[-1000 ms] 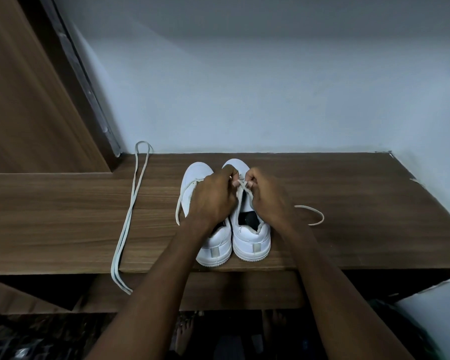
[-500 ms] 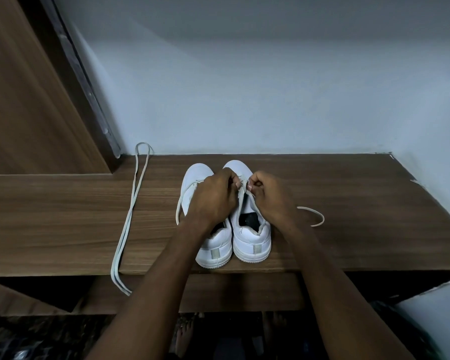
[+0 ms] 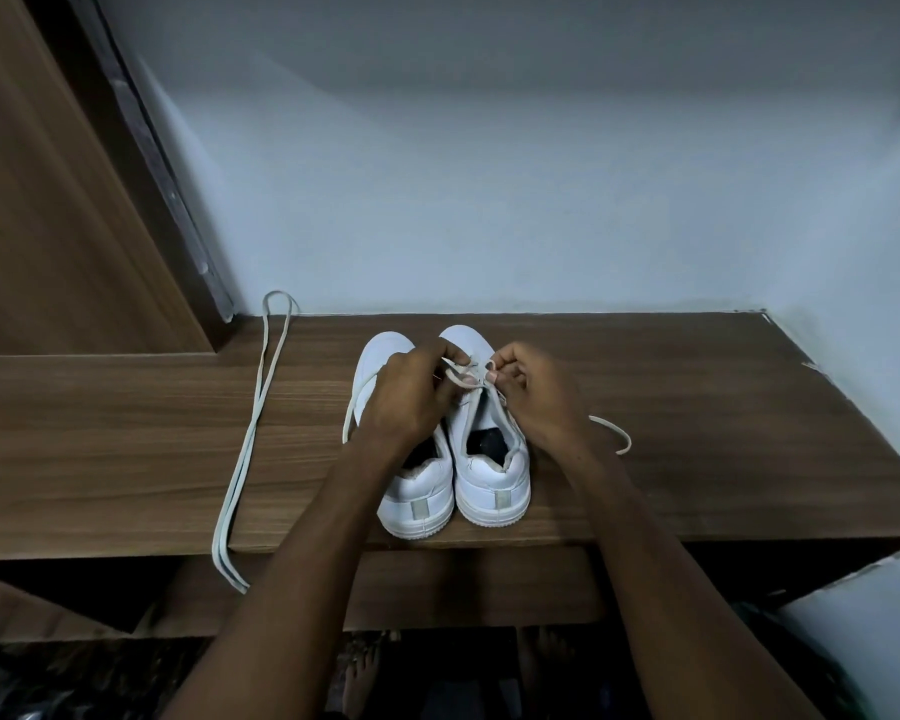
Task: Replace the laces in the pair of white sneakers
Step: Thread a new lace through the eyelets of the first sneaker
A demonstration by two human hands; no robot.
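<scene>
- The pair of white sneakers sits heels toward the person on a wooden shelf (image 3: 697,407); the right sneaker (image 3: 489,475) touches the left sneaker (image 3: 417,496) along their inner sides.
- Both hands meet over the right sneaker's lacing area. The left hand (image 3: 406,402) pinches one stretch of the flat lace (image 3: 466,374), and the right hand (image 3: 536,397) pinches it just beside, fingers curled on it.
- The lace between the pinches forms small loops lying across the shoe, at right angles to the sneaker's heel-to-toe axis; I judge a bow or crossing is being worked, though the exact knot is too small to tell.
- One loose tail (image 3: 614,433) curves out onto the shelf to the right of the right hand; another strand (image 3: 354,407) runs down the left sneaker's outer side.
- A spare lace (image 3: 250,439), doubled into a long narrow loop, lies well apart to the left, its ends hanging over the shelf's front edge.
- Sneakers look smooth and leather-like with ribbed rubber soles; laces are flat, limp, woven; the shelf shows matte wood grain.
</scene>
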